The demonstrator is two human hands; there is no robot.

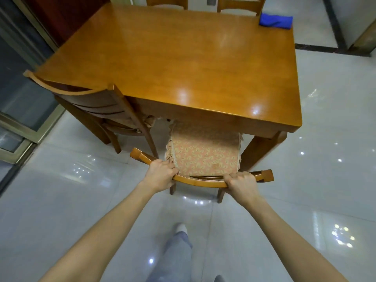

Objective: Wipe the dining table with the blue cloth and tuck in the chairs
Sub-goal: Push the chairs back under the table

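a glossy pale tiled floor (61, 200) runs under everything. nearest, the left hand (160, 173) and the right hand (241, 183) each curl round the curved top rail (203, 181) of the near chair, one toward either end. its patterned cushion (203, 155) sits partly under the table (173, 58). to tuck it in well, the person should push level and straight with both arms evenly, so the chair clears the table leg (262, 147) close on the right. the neighbouring chair (91, 102) on the left stands askew. the blue cloth (275, 21) lies bunched on the table's far right corner.
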